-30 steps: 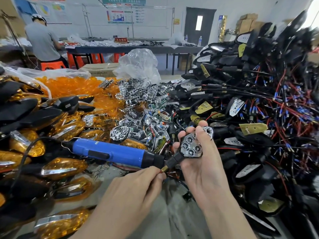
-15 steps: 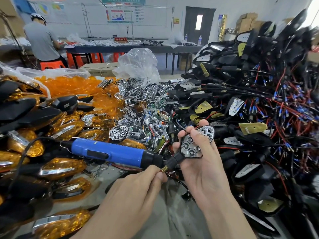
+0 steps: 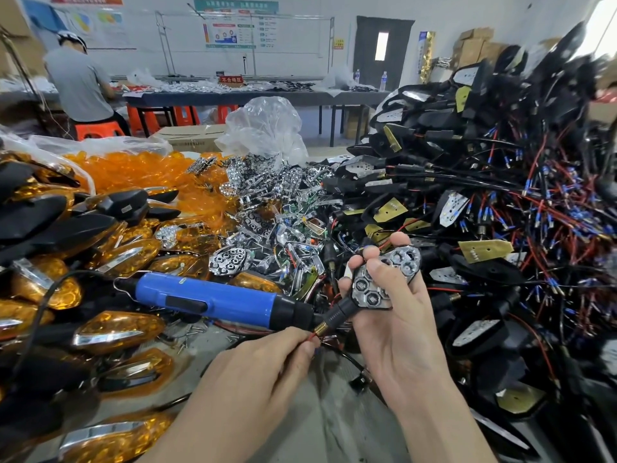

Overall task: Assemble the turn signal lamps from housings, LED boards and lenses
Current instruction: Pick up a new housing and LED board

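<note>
Workbench (image 3: 334,416) piled, amber lamps (image 3: 117,332) nine o'clock, wired housings (image 3: 484,182) three, worker (image 3: 80,85) eleven, my right hand (image 3: 400,345) gripping a reflector housing (image 3: 384,279), left hand (image 3: 253,372) pinching its red wire (image 3: 309,336)

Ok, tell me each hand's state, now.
Left hand: pinching the red wire.
Right hand: holding the lamp, thumb across its front.
</note>
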Motion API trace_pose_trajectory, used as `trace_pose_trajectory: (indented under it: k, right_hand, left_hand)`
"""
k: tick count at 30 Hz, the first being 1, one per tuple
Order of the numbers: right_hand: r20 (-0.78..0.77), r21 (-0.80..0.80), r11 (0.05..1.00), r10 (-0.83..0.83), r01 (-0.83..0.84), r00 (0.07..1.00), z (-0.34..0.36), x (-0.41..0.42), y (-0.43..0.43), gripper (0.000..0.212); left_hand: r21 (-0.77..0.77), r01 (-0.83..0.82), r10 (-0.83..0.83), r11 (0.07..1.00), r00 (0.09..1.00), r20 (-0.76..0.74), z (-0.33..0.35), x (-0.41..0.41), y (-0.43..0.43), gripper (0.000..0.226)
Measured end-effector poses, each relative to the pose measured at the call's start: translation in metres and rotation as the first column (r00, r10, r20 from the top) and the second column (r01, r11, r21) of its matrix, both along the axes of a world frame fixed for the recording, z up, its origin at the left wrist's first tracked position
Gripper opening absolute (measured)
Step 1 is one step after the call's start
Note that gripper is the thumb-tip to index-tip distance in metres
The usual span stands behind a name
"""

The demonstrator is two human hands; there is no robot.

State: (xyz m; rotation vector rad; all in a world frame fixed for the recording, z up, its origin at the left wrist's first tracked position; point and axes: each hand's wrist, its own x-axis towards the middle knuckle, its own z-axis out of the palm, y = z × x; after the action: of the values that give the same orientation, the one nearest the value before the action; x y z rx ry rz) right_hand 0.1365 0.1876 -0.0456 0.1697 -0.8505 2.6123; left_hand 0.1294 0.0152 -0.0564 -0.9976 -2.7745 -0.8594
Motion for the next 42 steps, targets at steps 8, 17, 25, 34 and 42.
trace_pose_trajectory:
  k: [8,17,25,34,42]
  right_hand:
    - [-0.026,-0.005,1.0,0.023,-0.023,0.999,-0.002,-0.001,-0.001,0.038]
    - [0.032,-0.024,1.0,0.015,-0.014,0.999,-0.002,-0.002,-0.004,0.037]
    - [0.029,-0.076,0.996,0.046,-0.044,0.999,-0.002,0.0,-0.008,0.033]
    - [0.081,-0.179,0.979,0.112,-0.096,0.99,-0.002,-0.002,-0.004,0.027]
    - [0.169,-0.175,0.979,0.137,-0.107,0.976,-0.002,-0.006,-0.015,0.025]
  left_hand:
    - [0.005,0.051,-0.051,0.999,0.998,0.044,0.004,0.002,0.0,0.044]
    - [0.073,0.06,-0.064,0.996,0.997,0.048,0.001,0.0,-0.001,0.032]
    - [0.139,0.085,-0.094,0.987,0.994,0.058,0.001,0.005,0.002,0.026]
    - [0.052,0.012,-0.01,0.999,0.999,-0.051,-0.003,0.003,-0.001,0.035]
    - [0.367,-0.029,-0.027,0.93,0.989,0.145,-0.001,0.001,0.006,0.038]
